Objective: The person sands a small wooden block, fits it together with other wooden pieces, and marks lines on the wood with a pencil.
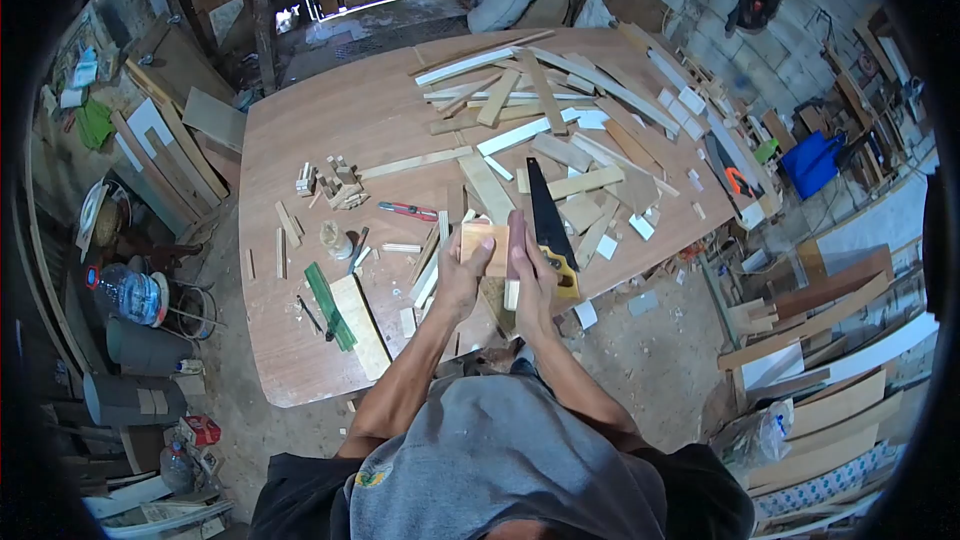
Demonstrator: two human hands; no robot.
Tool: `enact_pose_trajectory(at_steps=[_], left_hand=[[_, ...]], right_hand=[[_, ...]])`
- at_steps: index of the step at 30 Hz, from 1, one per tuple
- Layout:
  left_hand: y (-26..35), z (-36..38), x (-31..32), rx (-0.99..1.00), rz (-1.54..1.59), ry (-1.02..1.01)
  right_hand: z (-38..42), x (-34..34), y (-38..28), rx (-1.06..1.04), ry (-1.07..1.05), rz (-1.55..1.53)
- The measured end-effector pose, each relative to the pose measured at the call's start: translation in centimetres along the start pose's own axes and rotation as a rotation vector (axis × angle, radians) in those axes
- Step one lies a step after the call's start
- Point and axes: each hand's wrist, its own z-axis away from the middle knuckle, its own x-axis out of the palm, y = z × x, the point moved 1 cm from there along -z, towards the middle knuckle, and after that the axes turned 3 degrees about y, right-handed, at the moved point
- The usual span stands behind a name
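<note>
While the left hand (461, 277) grips a board (484, 249) mid-frame, the right hand's (535, 287) fingers clasp a block (516, 240), long axis pointing up-frame.

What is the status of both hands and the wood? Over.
Left hand gripping pale wood piece. Right hand gripping reddish-brown piece. Saw close beside right hand, possibly in the way. Over.

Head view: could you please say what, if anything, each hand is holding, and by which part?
Left hand: light wooden piece, by its left side; right hand: dark brown piece, by its right side.
</note>
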Motion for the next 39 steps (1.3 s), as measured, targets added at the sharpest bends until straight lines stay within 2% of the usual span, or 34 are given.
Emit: enact_pose_trajectory(at_steps=[3, 6, 8, 9, 11, 13, 15, 17, 19, 20, 22, 23, 25, 26, 27, 29, 31, 32, 33, 34, 35, 36, 37, 38, 39], left_hand=[[-0.2, 1.2, -0.3, -0.03, -0.086, -0.036], [1.0, 0.5, -0.5, 0.097, -0.317, -0.021], [1.4, -0.4, -1.5, 0.192, -0.418, -0.025], [1.3, -0.6, -1.9, 0.27, -0.525, -0.028], [1.3, 0.5, -2.0, 0.194, -0.462, -0.015], [1.0, 0.8, -2.8, 0.114, -0.609, -0.248], [0.5, 1.3, -3.7, 0.106, -0.705, -0.294], [-0.1, 1.7, -4.1, 0.373, -1.109, -0.367], [-1.9, 2.4, -4.5, 0.281, -1.148, -0.517], [-3.0, 2.9, -4.5, 0.118, -1.081, -0.536], [-5.0, 4.1, -3.8, -0.16, -0.9, -0.589], [-5.9, 4.4, -3.1, -0.173, -0.902, -0.641], [-8.1, 5.2, -1.6, -0.496, -0.603, -0.73], [-9.4, 5.6, -0.7, -0.73, -0.409, -0.666], [-10.6, 5.9, 0.6, -0.746, -0.413, -0.696], [-13.5, 5.8, 3.3, -0.628, -0.609, -0.815], [-17.4, 4.6, 4.9, -0.641, -0.623, -0.878], [-18.9, 3.9, 6.0, -0.614, -0.646, -0.907], [-20.2, 3.4, 7.2, -0.591, -0.666, -0.93], [-20.9, 2.4, 9.3, -0.482, -0.818, -0.983], [-23.1, 1.3, 10.3, -0.49, -0.82, -0.986], [-26.6, -0.1, 10.8, -0.21, -0.984, -1.027], [-27.3, -1.2, 13.2, 0.079, -1.135, -1.051], [-28.4, -2.7, 15.2, -0.156, -1.356, -1.085], [-30.3, -4.1, 16.7, -0.179, -1.365, -1.085]], right_hand=[[-4.2, -0.1, 0.0, 0.14, -0.019, -0.022], [-4.7, 0.4, 0.1, 0.18, 0.024, -0.084], [-2.6, 0.3, 1.1, 0.388, 0.16, -0.414], [-2.3, 0.1, 0.7, 0.387, 0.149, -0.408], [-0.1, -0.4, -0.2, 0.768, 0.062, -0.61], [0.0, -0.4, 0.6, 0.698, 0.077, -0.585], [0.2, -1.1, 3.4, 0.639, 0.012, -0.588], [1.3, -1.9, 5.6, 0.625, 0.088, -0.555], [3.3, -3.1, 7.8, 0.584, 0.023, -0.479], [4.6, -3.9, 8.4, 0.656, 0.102, -0.451], [6.9, -5.6, 8.7, 0.617, 0.184, -0.411], [7.9, -6.5, 8.8, 0.592, 0.213, -0.358], [9.6, -8.5, 8.0, 0.618, 0.349, -0.398], [10.5, -10.0, 8.6, 0.544, 0.396, -0.285], [11.2, -11.5, 9.3, 0.475, 0.436, -0.172], [12.2, -14.4, 10.8, 0.427, 0.486, -0.088], [11.8, -17.0, 11.2, 0.409, 0.536, -0.254], [11.5, -18.5, 11.0, 0.389, 0.543, -0.213], [11.1, -20.2, 10.9, 0.39, 0.556, -0.211], [10.4, -22.0, 10.7, 0.434, 0.612, -0.141], [9.6, -23.8, 10.8, 0.481, 0.665, -0.073], [10.1, -27.0, 16.2, 0.473, 0.766, -0.142], [9.2, -29.2, 15.6, 0.482, 0.768, -0.144], [8.6, -31.3, 15.2, 0.532, 0.803, -0.17], [8.4, -33.1, 15.1, 0.591, 0.838, -0.199]])
